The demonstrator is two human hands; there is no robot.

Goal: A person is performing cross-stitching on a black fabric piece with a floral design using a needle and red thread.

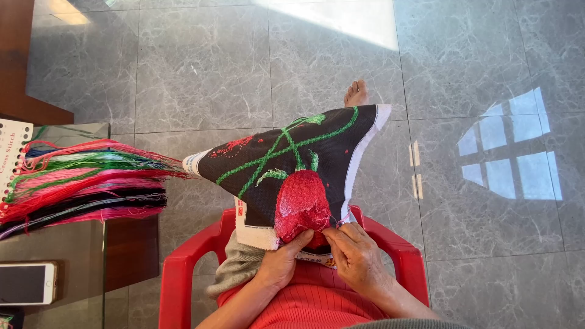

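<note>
Cloth (292, 164) edge pinched in both hands | left fingers (298, 242) | right fingers (339, 234) closed on it

Grey marbled floor tiles (201, 67) fill most of frame; window-shaped light patch (512, 146) at right, sunlit band (341, 18) at top centre. Red plastic chair (183, 268) at lower centre. Glass table (73, 244) at left edge bears fanned thread skeins (85, 180) in pink, green, red, black on white card organiser (11, 152). White smartphone (27, 283) at lower left. Bare foot (356, 94) at upper centre.
</note>
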